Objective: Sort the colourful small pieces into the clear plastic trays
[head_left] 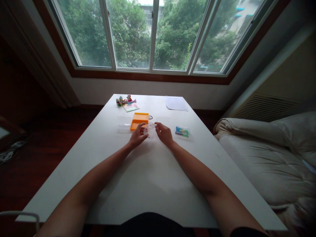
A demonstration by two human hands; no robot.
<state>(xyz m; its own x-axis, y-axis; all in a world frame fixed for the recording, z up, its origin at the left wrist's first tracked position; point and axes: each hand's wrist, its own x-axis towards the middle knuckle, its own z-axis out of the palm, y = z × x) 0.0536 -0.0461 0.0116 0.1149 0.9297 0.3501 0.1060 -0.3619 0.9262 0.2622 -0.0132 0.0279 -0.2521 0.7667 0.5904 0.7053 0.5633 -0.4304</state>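
Note:
Between my hands, over the middle of the white table (153, 171), is a small clear plastic piece (151, 126); its exact kind is too small to make out. My left hand (138, 135) curls round its left side. The fingertips of my right hand (164, 133) pinch its right edge. Just beyond my left hand lies an orange plastic case (140, 118), opened out flat. A clear plastic tray (124, 124) sits to the left of the case. Right of my right hand lies a blue-green picture pack (182, 131) with clear plastic around it.
Several small figurines (120, 100) and a colourful card (131, 107) stand at the far left of the table. White papers (176, 103) lie at the far right. A padded sofa (269, 148) flanks the right edge, and a window (150, 36) is ahead.

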